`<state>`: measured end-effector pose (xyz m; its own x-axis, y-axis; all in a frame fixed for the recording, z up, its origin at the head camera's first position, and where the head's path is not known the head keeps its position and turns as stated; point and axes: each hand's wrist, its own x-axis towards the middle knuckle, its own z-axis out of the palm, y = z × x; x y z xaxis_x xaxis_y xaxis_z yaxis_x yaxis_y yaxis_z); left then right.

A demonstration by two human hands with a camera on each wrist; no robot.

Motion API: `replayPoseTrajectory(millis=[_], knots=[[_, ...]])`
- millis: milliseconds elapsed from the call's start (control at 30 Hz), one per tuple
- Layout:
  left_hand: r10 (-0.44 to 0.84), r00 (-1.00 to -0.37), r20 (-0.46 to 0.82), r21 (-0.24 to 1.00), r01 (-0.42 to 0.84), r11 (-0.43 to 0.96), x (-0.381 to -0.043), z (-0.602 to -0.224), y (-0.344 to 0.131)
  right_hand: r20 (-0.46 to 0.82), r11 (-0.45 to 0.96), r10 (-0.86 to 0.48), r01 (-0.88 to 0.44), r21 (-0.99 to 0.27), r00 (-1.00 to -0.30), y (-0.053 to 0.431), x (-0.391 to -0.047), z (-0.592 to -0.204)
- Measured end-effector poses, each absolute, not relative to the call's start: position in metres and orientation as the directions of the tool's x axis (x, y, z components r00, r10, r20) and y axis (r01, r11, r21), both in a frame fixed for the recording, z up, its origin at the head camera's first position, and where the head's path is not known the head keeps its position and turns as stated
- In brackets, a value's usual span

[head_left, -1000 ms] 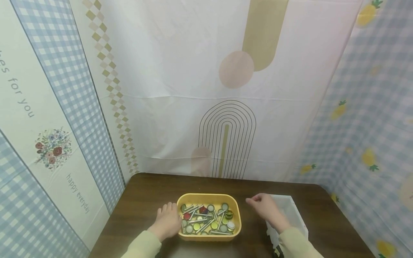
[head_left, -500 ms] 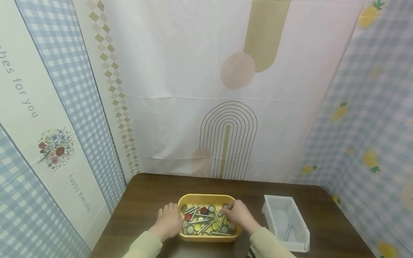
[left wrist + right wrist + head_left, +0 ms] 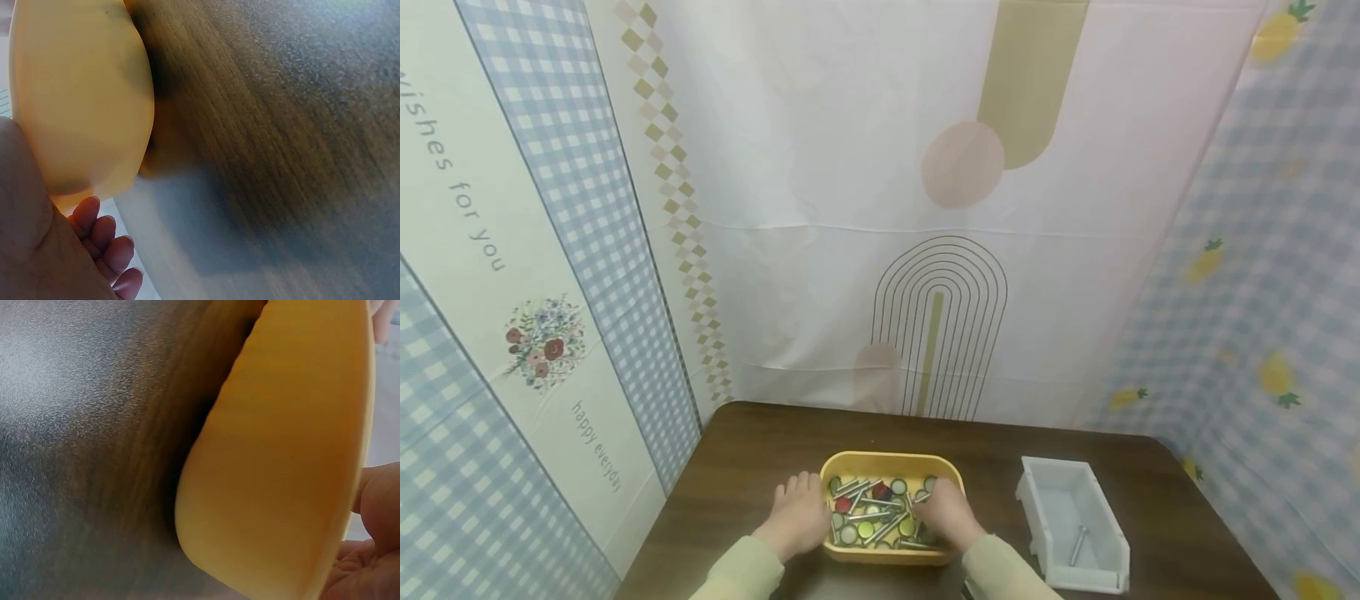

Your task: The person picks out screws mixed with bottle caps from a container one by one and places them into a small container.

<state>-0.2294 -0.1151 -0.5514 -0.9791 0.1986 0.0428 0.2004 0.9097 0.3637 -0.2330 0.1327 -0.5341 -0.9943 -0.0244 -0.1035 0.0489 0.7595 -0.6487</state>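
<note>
Looks like the picking step of a sort. Right hand [image 3: 949, 512] is down in the yellow plastic tub [image 3: 891, 460], fingertips hidden, so can't tell if it's pinching anything. Left hand [image 3: 801, 510] rests on the tub's left end, fingers relaxed. Slim silvery metal bolts [image 3: 886, 529] lie jumbled with round flat caps [image 3: 866, 530]; one bolt [image 3: 1079, 546] lies in the white plastic bin [image 3: 1063, 492]. Next probably needs a clean single-bolt pinch.

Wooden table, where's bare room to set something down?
Bare: beyond the yellow tub; right of the white bin; left of the left hand. Crowded: the tub's inside, with bolts, caps and the right hand.
</note>
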Motion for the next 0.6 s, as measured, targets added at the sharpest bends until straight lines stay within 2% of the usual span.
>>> replayPoseTrajectory(millis=[400, 600], knots=[[0.203, -0.977, 0.059, 0.349, 0.211, 0.913, -0.231, -0.555, -0.116, 0.01, 0.842, 0.01, 0.003, -0.54, -1.0, 0.12, -0.233, -0.54], [0.204, -0.977, 0.061, 0.349, 0.212, 0.913, -0.231, -0.557, -0.116, 0.01, 0.878, 0.038, 0.029, -0.478, -0.999, 0.115, -0.234, -0.545]])
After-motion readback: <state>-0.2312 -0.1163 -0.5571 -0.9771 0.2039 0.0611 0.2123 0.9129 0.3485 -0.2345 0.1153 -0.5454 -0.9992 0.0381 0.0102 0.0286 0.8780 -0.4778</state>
